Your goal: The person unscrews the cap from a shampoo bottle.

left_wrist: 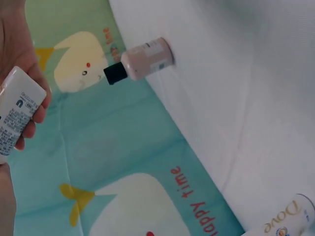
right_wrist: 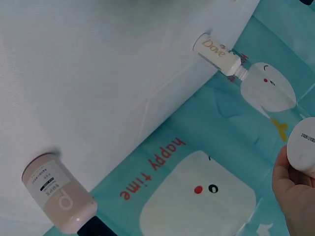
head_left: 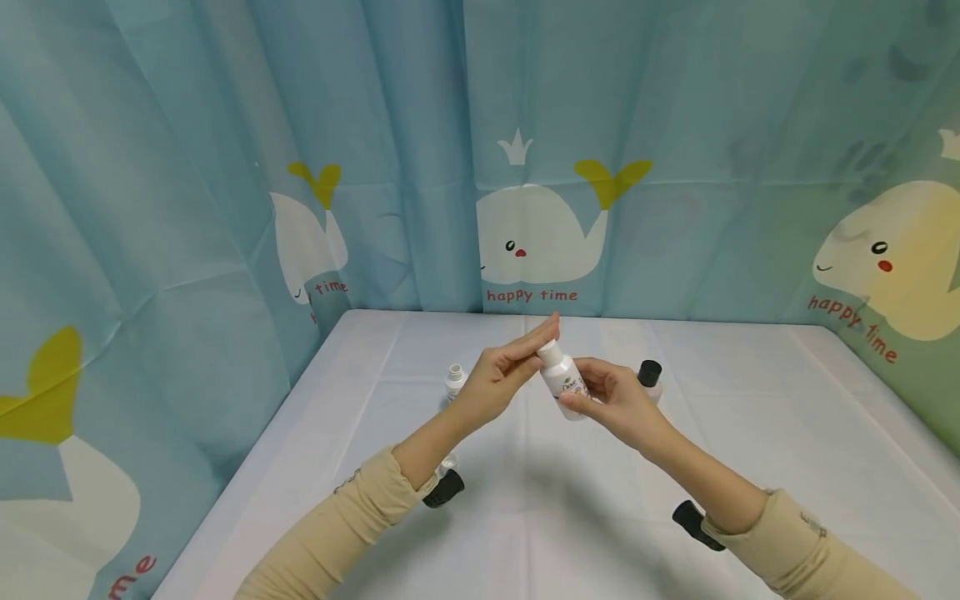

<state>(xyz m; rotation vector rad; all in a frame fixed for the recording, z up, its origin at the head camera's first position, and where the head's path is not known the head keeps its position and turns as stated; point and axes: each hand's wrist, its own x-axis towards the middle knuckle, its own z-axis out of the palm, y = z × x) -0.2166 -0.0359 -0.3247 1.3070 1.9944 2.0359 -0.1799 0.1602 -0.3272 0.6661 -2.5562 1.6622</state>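
Note:
My two hands hold a small white Dove bottle [head_left: 566, 382] above the middle of the table. The right hand [head_left: 600, 398] grips its body from the right, thumb on the label. The left hand [head_left: 542, 343] pinches the white cap [head_left: 550, 352] at the top, with its index finger stretched out past it. In the left wrist view the bottle's printed back [left_wrist: 17, 110] shows at the left edge with fingers [left_wrist: 40, 101] behind it. The right wrist view catches only its round base [right_wrist: 302, 145].
A second Dove bottle [head_left: 454, 381] [right_wrist: 219, 51] stands uncapped on the white tablecloth [head_left: 525, 517] behind my left hand. A pale pink bottle with a black cap [head_left: 649, 377] [left_wrist: 147, 58] stands behind my right hand. Whale-print curtains [head_left: 540, 167] close in the table on three sides.

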